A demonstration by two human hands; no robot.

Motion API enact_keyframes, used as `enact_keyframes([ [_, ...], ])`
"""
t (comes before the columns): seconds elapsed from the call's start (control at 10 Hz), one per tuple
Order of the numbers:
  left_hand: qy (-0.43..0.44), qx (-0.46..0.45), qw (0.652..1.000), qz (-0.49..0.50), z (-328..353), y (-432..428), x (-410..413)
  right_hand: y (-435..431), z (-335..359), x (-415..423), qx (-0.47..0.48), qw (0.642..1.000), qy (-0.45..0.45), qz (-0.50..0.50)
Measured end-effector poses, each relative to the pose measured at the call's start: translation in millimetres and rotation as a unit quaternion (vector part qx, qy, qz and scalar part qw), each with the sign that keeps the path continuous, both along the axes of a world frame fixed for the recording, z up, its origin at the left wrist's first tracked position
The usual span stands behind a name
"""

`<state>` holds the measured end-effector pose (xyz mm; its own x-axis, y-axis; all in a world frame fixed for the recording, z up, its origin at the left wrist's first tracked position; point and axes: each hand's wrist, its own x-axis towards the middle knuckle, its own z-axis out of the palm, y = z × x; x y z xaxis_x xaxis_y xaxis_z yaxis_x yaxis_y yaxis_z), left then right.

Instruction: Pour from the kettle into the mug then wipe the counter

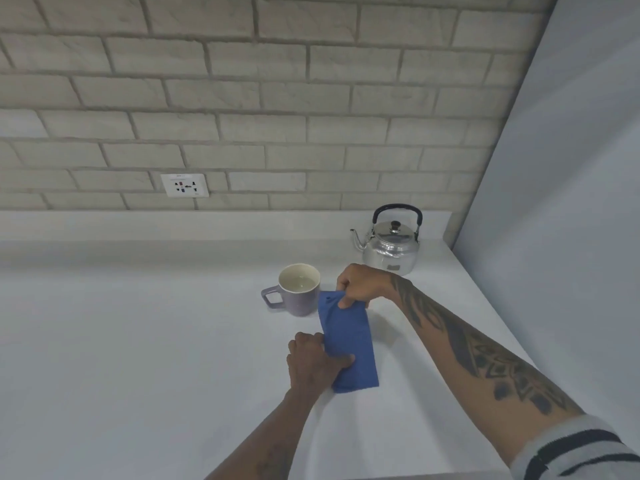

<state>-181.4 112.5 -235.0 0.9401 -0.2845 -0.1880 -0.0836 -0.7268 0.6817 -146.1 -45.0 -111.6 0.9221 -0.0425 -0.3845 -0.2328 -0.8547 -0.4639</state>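
A shiny steel kettle (389, 245) with a black handle stands upright at the back right of the white counter (138, 341), spout to the left. In front of it sits a lilac mug (298, 289), handle to the left, with clear liquid inside. A folded blue cloth (349, 344) stretches between my hands just right of the mug. My right hand (360, 284) pinches its far end. My left hand (317, 363) grips its near left edge.
A brick-pattern wall rises behind the counter with a white power socket (184, 185) at the left. A plain white wall (554, 202) closes off the counter's right side. The counter's front edge runs along the bottom right.
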Motion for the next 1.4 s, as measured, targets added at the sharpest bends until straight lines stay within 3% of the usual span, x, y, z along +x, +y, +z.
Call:
enact_keyframes([
  [0.1,0.137,-0.214,0.967,-0.002,7,18,3,18,21,2,0.022,0.999,-0.035,0.016],
  [0.2,0.177,-0.304,0.936,0.016,12,50,9,43,35,12,0.040,0.996,-0.084,0.009],
  [0.3,0.166,-0.325,0.929,0.061,13,90,22,74,37,29,0.059,0.990,-0.127,0.007],
  [0.5,0.135,-0.299,0.933,0.149,14,182,48,154,15,76,0.079,0.984,-0.157,0.018],
  [0.7,0.146,-0.224,0.945,0.191,9,246,62,225,-25,111,0.043,0.989,-0.135,0.047],
  [1.0,0.149,0.071,0.973,0.162,14,265,78,262,-80,133,-0.048,0.993,-0.085,0.070],
  [1.1,0.105,0.180,0.969,0.130,17,263,80,263,-92,133,-0.098,0.988,-0.079,0.084],
  [1.2,0.038,0.223,0.969,0.099,19,263,90,260,-98,137,-0.142,0.980,-0.083,0.112],
  [1.3,-0.018,0.200,0.975,0.093,28,255,102,253,-82,138,-0.138,0.977,-0.120,0.113],
  [1.4,-0.101,0.161,0.977,0.099,49,238,123,237,-55,149,-0.125,0.965,-0.216,0.084],
])
